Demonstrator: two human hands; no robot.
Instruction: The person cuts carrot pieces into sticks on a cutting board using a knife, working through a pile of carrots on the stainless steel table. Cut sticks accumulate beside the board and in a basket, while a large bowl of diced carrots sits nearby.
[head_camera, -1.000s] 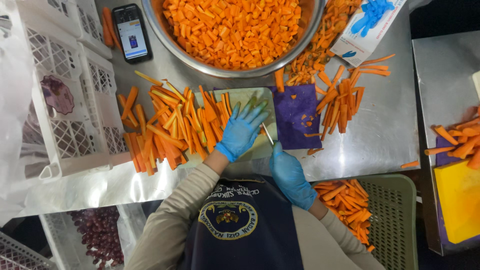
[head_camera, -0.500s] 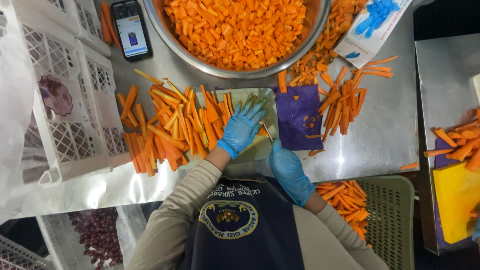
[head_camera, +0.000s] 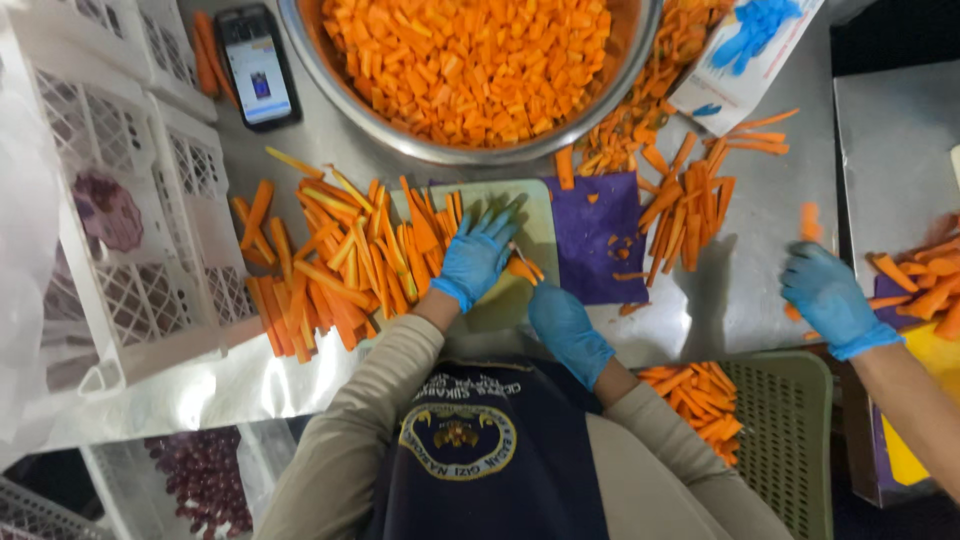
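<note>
My left hand (head_camera: 478, 257), in a blue glove, presses down with spread fingers on a bundle of carrot sticks (head_camera: 430, 235) lying on a pale green cutting board (head_camera: 535, 215). Just below and to the right, my right hand (head_camera: 566, 331), also blue-gloved, is closed around a knife (head_camera: 520, 254). Its thin blade shows beside the left fingertips, and the handle is hidden in the fist. A larger heap of carrot sticks (head_camera: 320, 265) lies left of the board.
A big steel bowl (head_camera: 420, 150) of diced carrot stands behind the board, a purple mat (head_camera: 595, 235) and more carrot sticks (head_camera: 690, 205) to its right. A phone (head_camera: 257, 65), white crates (head_camera: 130, 210), a glove box (head_camera: 745, 55). A co-worker's gloved hand (head_camera: 828, 298) reaches in at right.
A co-worker's blue-gloved hand has come into view at the right by the other carrots. My own hands have hardly shifted on the board.
</note>
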